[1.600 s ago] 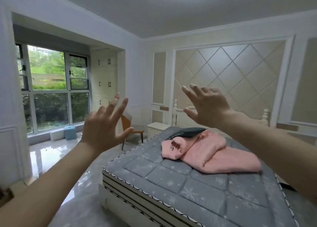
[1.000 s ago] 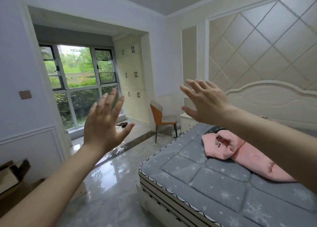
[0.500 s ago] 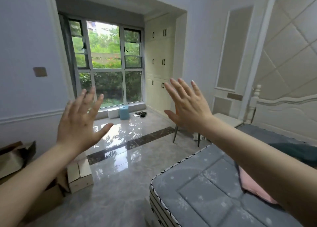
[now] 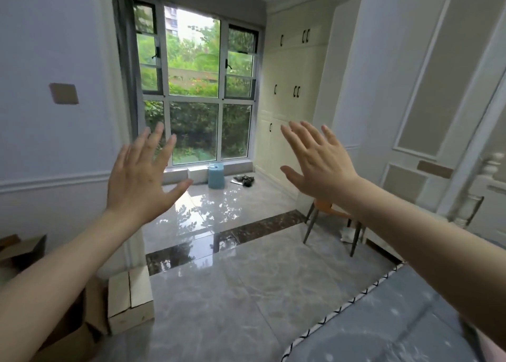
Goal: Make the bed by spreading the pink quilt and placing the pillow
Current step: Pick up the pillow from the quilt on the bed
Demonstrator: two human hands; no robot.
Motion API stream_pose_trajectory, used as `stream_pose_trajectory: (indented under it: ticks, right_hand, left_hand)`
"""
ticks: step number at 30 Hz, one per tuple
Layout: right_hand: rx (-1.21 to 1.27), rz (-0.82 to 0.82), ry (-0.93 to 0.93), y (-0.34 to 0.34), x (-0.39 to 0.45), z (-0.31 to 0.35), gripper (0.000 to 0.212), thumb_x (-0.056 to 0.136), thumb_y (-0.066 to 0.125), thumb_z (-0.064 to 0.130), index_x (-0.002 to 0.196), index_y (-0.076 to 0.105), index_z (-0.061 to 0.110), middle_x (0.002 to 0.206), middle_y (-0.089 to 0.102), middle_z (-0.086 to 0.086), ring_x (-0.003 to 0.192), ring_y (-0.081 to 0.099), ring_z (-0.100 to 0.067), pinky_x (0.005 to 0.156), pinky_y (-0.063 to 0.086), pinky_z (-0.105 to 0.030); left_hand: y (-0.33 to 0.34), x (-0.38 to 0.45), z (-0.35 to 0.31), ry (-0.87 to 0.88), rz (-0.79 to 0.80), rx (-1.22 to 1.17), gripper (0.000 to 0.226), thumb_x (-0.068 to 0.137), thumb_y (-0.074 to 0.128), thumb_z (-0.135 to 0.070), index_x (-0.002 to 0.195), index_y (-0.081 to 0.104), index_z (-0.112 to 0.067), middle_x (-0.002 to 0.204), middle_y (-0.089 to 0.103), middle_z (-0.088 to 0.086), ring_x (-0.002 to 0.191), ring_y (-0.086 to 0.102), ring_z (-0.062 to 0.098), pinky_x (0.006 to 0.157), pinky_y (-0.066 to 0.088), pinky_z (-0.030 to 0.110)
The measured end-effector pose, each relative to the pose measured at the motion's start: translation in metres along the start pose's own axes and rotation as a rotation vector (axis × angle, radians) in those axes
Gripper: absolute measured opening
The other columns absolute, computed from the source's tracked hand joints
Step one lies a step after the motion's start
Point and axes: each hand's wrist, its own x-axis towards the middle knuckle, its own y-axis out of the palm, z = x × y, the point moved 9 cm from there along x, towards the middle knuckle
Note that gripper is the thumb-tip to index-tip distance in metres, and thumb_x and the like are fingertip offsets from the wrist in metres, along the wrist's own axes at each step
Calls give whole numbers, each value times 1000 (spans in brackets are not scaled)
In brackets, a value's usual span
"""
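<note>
Right now both my left hand (image 4: 142, 177) and right hand (image 4: 320, 161) hang spread and empty; only a pink quilt (image 4: 492, 346) sliver shows, on the mattress (image 4: 397, 329) under my right forearm, nearer that hand.

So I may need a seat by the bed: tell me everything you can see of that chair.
The chair stands upright on the glossy grey floor, between the mattress corner and the white cupboards. Its seat looks orange, on thin dark splayed legs; three legs show. The right forearm hides most of the seat, and any backrest cannot be made out. Something small and white lies beside its right-hand legs. Neither hand touches it.
</note>
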Motion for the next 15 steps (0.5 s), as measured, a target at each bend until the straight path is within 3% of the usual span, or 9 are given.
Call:
stream_pose_trajectory:
  ticks: [8,15]
  right_hand:
    - [-10,49,97,119,128,-51,73,90,39,53,148,15,15,152,28,-8,141,26,-28,116,19,-48]
    - [19,-8,125,232,244,-111,75,88,42,59,145,27,13,145,39,-9,134,38,-29,111,28,-49]
  left_hand:
    - [135,140,16,62,30,-35,83,79,28,-68,148,17,-23,158,7,2,145,9,22,116,14,45]
    - [257,264,-5,69,-17,-103,83,81,23,-69,148,18,-22,158,7,3,145,9,22,116,17,47]
